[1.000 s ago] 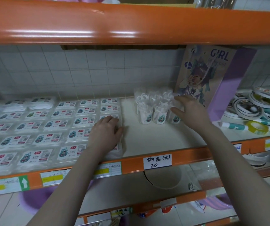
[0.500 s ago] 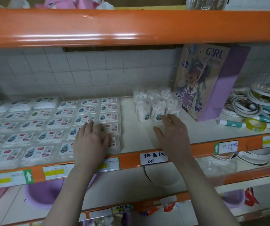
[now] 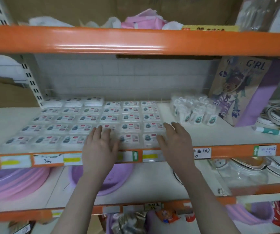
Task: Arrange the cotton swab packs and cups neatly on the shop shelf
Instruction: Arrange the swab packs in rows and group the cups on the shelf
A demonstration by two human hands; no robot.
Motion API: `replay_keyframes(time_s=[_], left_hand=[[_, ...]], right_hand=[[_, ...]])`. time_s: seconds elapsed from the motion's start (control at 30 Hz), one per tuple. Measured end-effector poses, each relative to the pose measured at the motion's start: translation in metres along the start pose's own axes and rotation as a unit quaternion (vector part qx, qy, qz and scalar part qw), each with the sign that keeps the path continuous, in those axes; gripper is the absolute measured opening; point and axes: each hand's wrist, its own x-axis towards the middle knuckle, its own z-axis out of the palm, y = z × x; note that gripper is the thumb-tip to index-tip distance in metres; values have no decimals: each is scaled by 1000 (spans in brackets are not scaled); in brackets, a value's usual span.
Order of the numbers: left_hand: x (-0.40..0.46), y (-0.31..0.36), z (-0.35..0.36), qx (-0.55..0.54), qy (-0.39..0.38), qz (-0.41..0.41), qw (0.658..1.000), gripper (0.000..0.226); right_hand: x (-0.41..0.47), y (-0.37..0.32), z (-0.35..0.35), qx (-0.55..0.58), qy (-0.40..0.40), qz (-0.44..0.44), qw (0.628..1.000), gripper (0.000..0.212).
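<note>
Flat cotton swab packs (image 3: 92,118) lie in rows across the white shelf (image 3: 195,135). Several wrapped swab cups (image 3: 196,111) stand in a cluster to their right, near the back. My left hand (image 3: 100,146) lies flat with straight fingers on the front packs near the shelf edge. My right hand (image 3: 176,142) is spread beside the rightmost front pack, its thumb side against the pack's edge. Neither hand grips anything.
A purple "GIRL" paper bag (image 3: 244,92) stands right of the cups. Tape rolls and pens (image 3: 278,119) lie at far right. An orange beam (image 3: 136,41) runs overhead. Purple basins (image 3: 14,183) sit on the shelf below.
My right hand left the cups and moved left to the right edge of the packs. My left hand slid left along the front row. The camera view shifted left.
</note>
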Motion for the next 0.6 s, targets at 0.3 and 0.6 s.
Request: replay_keyframes(time_s=[0.3,0.6], left_hand=[[-71,-145,-92,33,42,-44,998,50],[-119,-270,-178,89,93,-118,985,54]], right_hand=[[-46,-173,29,58,-22,-50,997,38],[-65,-332,64,117,-74,-102,985,46]])
